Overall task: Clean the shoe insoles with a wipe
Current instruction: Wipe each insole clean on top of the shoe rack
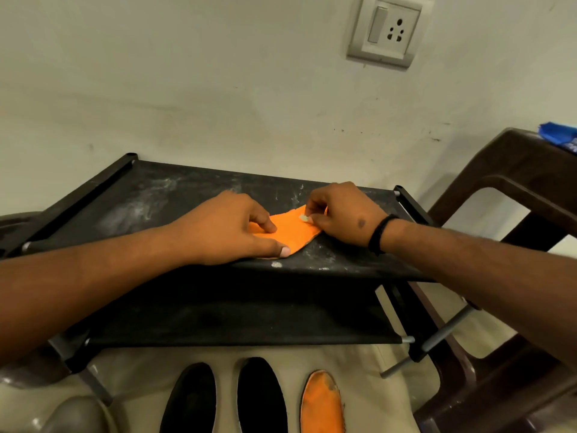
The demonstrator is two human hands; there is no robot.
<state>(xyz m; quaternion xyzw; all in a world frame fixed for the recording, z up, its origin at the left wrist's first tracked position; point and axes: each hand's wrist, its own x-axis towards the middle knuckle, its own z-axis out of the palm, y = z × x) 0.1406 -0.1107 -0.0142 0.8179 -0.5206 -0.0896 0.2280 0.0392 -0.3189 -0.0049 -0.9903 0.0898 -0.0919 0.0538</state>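
Note:
An orange insole [292, 229] lies flat on the dusty top shelf of a black rack [150, 198]. My left hand [231, 226] presses its near end down, thumb along the front edge and forefinger on the orange face. My right hand [337, 214] sits at the far end and pinches a small whitish scrap [304, 218], likely a bit of wipe, against the insole. On the cloth-covered floor below lie a second orange insole [321, 404] and two black insoles [190, 401] [260, 398].
The rack has a lower black shelf [237, 317] and stands against a pale wall with a switch and socket plate [387, 29]. A brown plastic chair [512, 195] stands at right with a blue packet [562, 137] on it. A grey shoe [75, 415] is at bottom left.

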